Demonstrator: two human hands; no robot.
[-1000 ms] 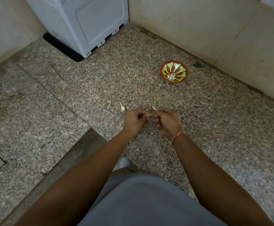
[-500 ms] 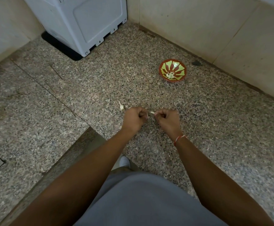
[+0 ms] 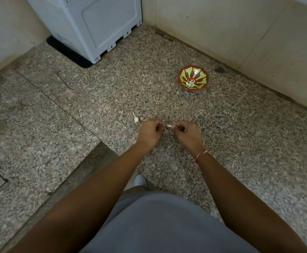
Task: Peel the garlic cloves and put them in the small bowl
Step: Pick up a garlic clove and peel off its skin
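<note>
Where speckled granite (image 3: 222,143) spreads, both curled hands (image 3: 169,129) pinching one pale, tapered garlic clove (image 3: 169,126).

Curled fingers hide most of the garlic clove (image 3: 169,126).

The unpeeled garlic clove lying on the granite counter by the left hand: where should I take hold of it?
Pinch the plump pale bulb end of the unpeeled garlic clove, coming from above with the left hand; its thin stem tip points away and looks too flimsy to grip.
</note>
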